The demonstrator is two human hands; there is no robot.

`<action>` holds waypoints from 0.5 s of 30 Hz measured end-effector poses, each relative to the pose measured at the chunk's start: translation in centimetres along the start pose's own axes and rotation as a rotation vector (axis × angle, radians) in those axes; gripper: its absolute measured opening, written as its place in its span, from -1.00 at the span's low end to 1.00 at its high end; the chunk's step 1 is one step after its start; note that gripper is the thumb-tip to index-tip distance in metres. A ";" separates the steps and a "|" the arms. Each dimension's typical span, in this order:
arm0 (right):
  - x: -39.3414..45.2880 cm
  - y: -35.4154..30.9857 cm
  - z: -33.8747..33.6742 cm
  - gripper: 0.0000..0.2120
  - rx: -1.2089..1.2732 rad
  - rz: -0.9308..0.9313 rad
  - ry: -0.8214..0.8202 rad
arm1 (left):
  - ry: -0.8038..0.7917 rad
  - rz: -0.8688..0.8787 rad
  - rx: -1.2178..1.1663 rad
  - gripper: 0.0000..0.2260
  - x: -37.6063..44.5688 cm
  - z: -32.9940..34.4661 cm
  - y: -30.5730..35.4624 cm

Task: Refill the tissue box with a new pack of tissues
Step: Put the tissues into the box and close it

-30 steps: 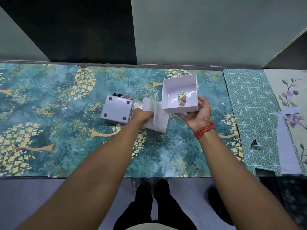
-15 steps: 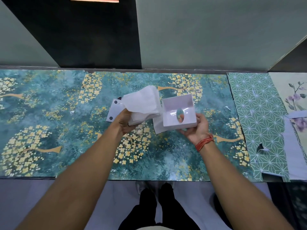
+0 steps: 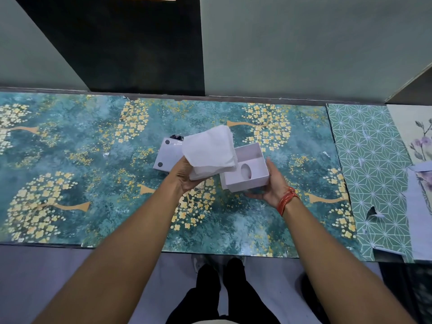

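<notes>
My right hand (image 3: 272, 183) holds the white tissue box shell (image 3: 251, 177) upside down, its open side up and the oval slot visible in its floor. My left hand (image 3: 183, 177) grips a folded stack of white tissues (image 3: 209, 152) just left of the box, its upper edge overlapping the box's left rim. The box's flat white base panel (image 3: 164, 155), with round dark feet, lies on the table behind my left hand. Part of it is hidden by the tissues.
The table carries a teal floral sheet (image 3: 93, 160); a green geometric sheet (image 3: 371, 160) and a pale flowered sheet (image 3: 418, 136) lie at the right. A crumpled dark wrapper (image 3: 176, 137) peeks out behind the base panel. Grey partitions stand behind the table.
My left hand lifted the tissue stack off the table and brought it up beside the box. My right hand lowered the box and tipped its open side upward.
</notes>
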State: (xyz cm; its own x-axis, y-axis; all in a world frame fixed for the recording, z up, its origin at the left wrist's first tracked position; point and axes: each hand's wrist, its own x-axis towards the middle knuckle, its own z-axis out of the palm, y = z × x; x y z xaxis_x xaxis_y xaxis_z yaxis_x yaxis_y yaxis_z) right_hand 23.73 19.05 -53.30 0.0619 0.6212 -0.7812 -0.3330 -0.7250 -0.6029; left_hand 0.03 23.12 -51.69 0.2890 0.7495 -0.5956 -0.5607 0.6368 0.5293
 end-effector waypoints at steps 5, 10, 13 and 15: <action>-0.2 -0.9 0.6 -0.82 -0.049 -0.198 0.169 | 0.101 0.008 0.047 -0.90 0.4 0.6 0.0; 0.9 -3.5 -3.7 -0.70 -0.006 -0.270 0.386 | 0.284 -0.097 0.387 -0.64 1.2 1.1 -2.4; 1.3 -4.1 -5.7 -0.67 -0.157 -0.224 0.425 | 0.392 -0.012 0.590 -0.62 1.7 2.4 -4.6; 1.3 -4.0 -6.2 -0.70 -0.265 -0.215 0.441 | 0.423 0.036 0.718 -0.60 2.1 3.3 -5.3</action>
State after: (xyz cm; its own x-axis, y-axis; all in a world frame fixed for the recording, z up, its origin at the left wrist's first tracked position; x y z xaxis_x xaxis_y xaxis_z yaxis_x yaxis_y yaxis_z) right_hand 30.99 20.91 -52.89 0.5088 0.6213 -0.5959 -0.0248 -0.6814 -0.7315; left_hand 6.19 21.94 -53.79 -0.1154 0.7316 -0.6719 0.1085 0.6817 0.7236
